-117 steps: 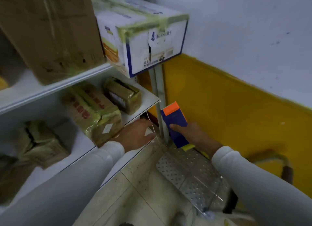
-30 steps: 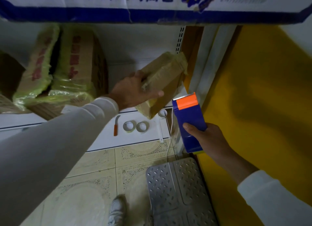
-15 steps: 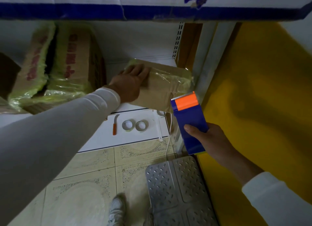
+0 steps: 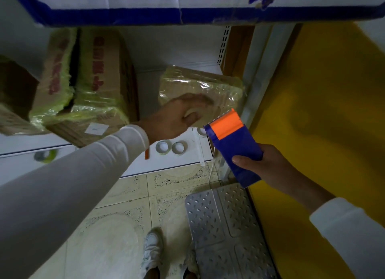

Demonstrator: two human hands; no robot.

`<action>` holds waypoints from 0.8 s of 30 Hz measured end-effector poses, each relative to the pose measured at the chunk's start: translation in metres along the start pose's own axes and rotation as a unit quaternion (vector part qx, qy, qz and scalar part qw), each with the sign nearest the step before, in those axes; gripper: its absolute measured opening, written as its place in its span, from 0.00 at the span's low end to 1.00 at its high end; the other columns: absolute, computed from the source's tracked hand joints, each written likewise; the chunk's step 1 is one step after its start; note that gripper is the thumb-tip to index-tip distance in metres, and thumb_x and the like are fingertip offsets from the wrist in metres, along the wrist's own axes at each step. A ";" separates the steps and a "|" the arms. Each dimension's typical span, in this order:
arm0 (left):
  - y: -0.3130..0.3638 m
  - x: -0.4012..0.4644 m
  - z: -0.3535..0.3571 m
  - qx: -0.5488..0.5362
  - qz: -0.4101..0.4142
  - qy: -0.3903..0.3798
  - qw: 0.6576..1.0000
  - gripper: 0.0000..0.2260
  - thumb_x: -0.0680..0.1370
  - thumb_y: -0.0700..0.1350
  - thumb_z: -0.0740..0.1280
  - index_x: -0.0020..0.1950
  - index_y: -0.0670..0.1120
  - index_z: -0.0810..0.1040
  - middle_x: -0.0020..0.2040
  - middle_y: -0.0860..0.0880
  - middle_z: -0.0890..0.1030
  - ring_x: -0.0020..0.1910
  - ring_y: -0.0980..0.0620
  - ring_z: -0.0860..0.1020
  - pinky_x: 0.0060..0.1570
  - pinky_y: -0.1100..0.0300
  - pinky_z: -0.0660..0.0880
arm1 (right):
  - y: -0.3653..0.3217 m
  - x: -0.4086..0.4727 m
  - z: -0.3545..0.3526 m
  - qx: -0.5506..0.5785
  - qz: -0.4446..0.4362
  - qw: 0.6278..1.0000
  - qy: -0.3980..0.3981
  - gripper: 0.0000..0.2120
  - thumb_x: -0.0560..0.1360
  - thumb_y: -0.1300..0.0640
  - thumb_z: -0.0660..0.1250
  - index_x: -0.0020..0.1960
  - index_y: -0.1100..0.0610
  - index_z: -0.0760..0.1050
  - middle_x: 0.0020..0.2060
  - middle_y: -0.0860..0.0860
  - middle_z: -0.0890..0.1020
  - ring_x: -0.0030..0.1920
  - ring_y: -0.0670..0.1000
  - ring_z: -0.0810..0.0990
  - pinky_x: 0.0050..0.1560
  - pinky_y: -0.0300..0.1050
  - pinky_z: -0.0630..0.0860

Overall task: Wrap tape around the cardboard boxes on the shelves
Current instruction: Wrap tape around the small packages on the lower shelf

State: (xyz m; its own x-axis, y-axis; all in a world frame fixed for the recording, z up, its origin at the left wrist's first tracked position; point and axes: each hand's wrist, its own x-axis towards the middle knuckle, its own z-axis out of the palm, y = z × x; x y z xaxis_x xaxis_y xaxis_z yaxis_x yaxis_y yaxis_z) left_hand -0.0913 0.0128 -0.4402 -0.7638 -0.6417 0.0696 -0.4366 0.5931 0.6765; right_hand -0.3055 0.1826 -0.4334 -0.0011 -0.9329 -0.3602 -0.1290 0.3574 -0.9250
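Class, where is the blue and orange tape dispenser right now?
In the head view, the tape dispenser is right of centre, gripped by the right hand, just below the small wrapped box.

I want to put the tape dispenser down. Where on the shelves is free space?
Bare shelf lies between the large wrapped box and the small wrapped box. The lower shelf is bare right of the tape rolls. Further left it is crowded.

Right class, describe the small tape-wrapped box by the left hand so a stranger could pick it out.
Start at the white shelf beside the yellow wall. At its right end, against the upright post, lies the small box, just beyond the left hand. Unlike the larger red-lettered boxes to its left, it is flat, unprinted and glossy with clear tape.
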 end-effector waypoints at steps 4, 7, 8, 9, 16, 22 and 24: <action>0.016 -0.007 0.005 -0.141 -0.093 -0.056 0.984 0.14 0.80 0.42 0.63 0.66 0.46 0.74 0.61 0.54 0.76 0.60 0.59 0.74 0.63 0.63 0.70 | -0.001 -0.004 0.001 -0.048 0.008 0.998 -0.039 0.03 0.72 0.60 0.71 0.46 0.57 0.80 0.36 0.47 0.86 0.37 0.45 0.84 0.34 0.34 0.76; 0.019 -0.014 0.006 -0.206 -0.107 -0.094 0.968 0.14 0.81 0.40 0.62 0.66 0.41 0.73 0.62 0.46 0.78 0.61 0.53 0.76 0.61 0.64 0.72 | -0.003 -0.007 0.001 -0.078 0.007 0.996 -0.051 0.06 0.72 0.61 0.72 0.45 0.52 0.80 0.36 0.44 0.85 0.37 0.42 0.84 0.34 0.32 0.75; 0.020 -0.016 0.007 -0.227 -0.103 -0.112 0.962 0.14 0.81 0.39 0.61 0.66 0.39 0.73 0.61 0.44 0.79 0.60 0.52 0.76 0.59 0.65 0.72 | -0.003 -0.007 0.001 -0.087 0.008 0.995 -0.055 0.06 0.72 0.61 0.72 0.46 0.51 0.79 0.36 0.43 0.86 0.37 0.42 0.84 0.34 0.32 0.75; 0.021 -0.018 0.008 -0.246 -0.102 -0.127 0.955 0.13 0.81 0.38 0.61 0.66 0.39 0.73 0.60 0.43 0.79 0.59 0.51 0.77 0.58 0.65 0.73 | -0.003 -0.007 0.001 -0.096 0.009 0.994 -0.060 0.07 0.72 0.60 0.72 0.47 0.50 0.79 0.37 0.42 0.85 0.38 0.42 0.84 0.34 0.32 0.75; 0.023 -0.027 0.009 -0.285 -0.140 -0.147 0.937 0.12 0.82 0.40 0.58 0.61 0.41 0.77 0.53 0.41 0.81 0.51 0.46 0.81 0.53 0.53 0.78 | -0.009 -0.008 0.003 -0.110 0.012 0.990 -0.088 0.13 0.66 0.51 0.73 0.50 0.50 0.79 0.40 0.43 0.86 0.41 0.44 0.85 0.36 0.35 0.77; 0.028 -0.027 0.018 -0.310 -0.148 -0.112 0.932 0.14 0.81 0.32 0.58 0.65 0.38 0.73 0.57 0.45 0.79 0.49 0.57 0.79 0.46 0.67 0.76 | -0.016 -0.011 0.006 -0.119 -0.005 0.986 -0.116 0.13 0.68 0.52 0.73 0.53 0.49 0.78 0.41 0.41 0.86 0.43 0.43 0.85 0.38 0.34 0.78; 0.030 -0.027 0.018 -0.310 -0.130 -0.133 0.932 0.12 0.81 0.33 0.58 0.62 0.37 0.75 0.53 0.45 0.81 0.49 0.52 0.80 0.46 0.65 0.77 | -0.017 -0.011 0.006 -0.124 -0.010 0.985 -0.117 0.13 0.69 0.53 0.73 0.53 0.49 0.78 0.42 0.42 0.86 0.43 0.43 0.85 0.38 0.34 0.78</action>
State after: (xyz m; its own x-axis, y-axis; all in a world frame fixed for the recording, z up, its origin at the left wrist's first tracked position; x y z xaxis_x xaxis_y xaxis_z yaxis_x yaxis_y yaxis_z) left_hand -0.0922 0.0561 -0.4349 -0.7968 -0.5329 -0.2848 -0.3283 -0.0139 0.9445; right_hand -0.2971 0.1873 -0.4142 0.2286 -0.8931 -0.3875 -0.3654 0.2902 -0.8844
